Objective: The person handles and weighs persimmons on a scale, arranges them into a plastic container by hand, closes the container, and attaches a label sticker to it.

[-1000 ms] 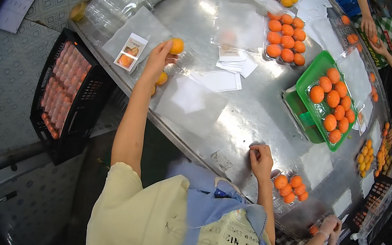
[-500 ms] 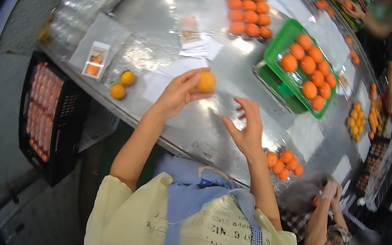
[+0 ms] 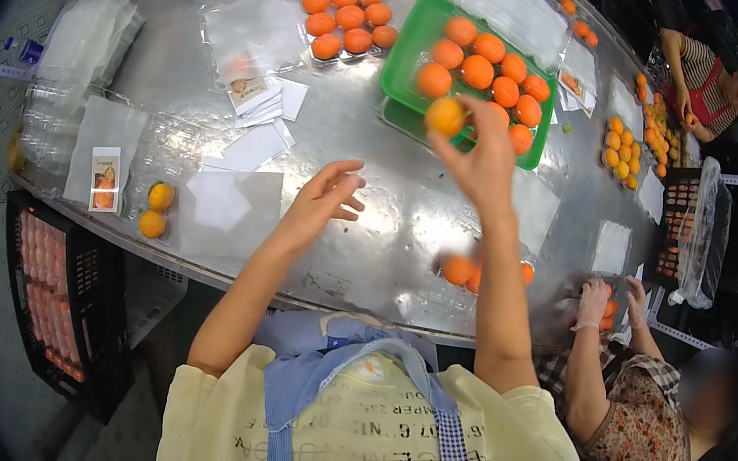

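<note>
My right hand (image 3: 484, 162) pinches a yellow-orange citrus fruit (image 3: 445, 117) between thumb and fingers, at the near edge of a green basket (image 3: 401, 58). Several deeper orange fruits (image 3: 477, 71) sit in that basket. Lower and to the left, my left hand (image 3: 320, 208) hovers above the metal table, holding nothing, its fingers loosely curled and apart. Under my right forearm, partly hidden, lie more orange fruits (image 3: 458, 269). Two yellowish fruits (image 3: 156, 209) rest at the table's left front.
Rows of orange fruits (image 3: 345, 15) stand in a clear tray at the back. White cards (image 3: 258, 144), plastic bags (image 3: 88, 50) and a labelled bag (image 3: 104, 179) lie on the left. A black crate (image 3: 57, 300) stands beside the table. Co-workers (image 3: 628, 399) handle fruit on the right.
The yellow-orange fruit has passed from my left hand to my right, which has moved up to the green basket. My left hand is now without it. The view has turned rightward.
</note>
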Demonstrator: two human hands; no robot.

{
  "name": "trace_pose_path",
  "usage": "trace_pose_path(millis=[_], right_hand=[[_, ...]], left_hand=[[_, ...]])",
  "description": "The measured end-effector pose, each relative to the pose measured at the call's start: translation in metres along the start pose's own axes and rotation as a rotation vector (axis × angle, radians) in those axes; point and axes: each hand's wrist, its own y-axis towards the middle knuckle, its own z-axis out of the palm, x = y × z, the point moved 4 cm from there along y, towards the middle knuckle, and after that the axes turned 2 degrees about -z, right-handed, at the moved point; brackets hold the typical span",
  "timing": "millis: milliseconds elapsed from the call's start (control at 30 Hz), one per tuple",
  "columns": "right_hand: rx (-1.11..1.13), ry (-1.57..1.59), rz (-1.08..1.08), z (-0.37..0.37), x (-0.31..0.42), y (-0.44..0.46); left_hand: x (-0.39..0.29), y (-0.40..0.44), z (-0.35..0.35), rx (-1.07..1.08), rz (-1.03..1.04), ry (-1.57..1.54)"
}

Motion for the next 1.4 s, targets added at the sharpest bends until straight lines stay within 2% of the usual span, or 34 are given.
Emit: trace_pose_path(millis=[67, 333, 500, 600, 633, 667, 833, 933, 1400], right_hand=[[0.031, -0.142, 0.026, -0.004, -0.025, 0.017], [0.125, -0.402, -0.026, 0.009, -0.053, 0.030], [0.182, -0.381, 0.028, 0.015, -0.065, 0.031], [0.074, -0.320, -0.054, 0.014, -0.076, 0.029], [0.062, -0.278, 0.056, 0.002, -0.059, 0.029], [0.000, -0.255, 0.003, -0.004, -0.062, 0.026], [-0.053, 0.008, 0.262, -0.033, -0.063, -0.007], [-0.099, 0.061, 0.210, -0.040, -0.071, -0.023], [-0.079, 0.077, 0.301, -0.057, -0.101, -0.034]], left_hand=[[0.012, -0.003, -0.010, 0.057, -0.003, 0.087], [0.056, -0.030, -0.051, -0.072, -0.077, 0.040], [0.068, -0.043, -0.065, -0.116, -0.058, 0.021], [0.066, -0.050, -0.063, -0.111, -0.040, 0.051], [0.067, -0.052, -0.063, -0.120, -0.034, 0.050], [0.068, -0.055, -0.063, -0.127, -0.033, 0.047], [0.076, -0.066, -0.066, -0.149, -0.041, 0.034], [0.083, -0.070, -0.067, -0.146, -0.045, 0.023], [0.085, -0.072, -0.060, -0.158, -0.049, 0.015]])
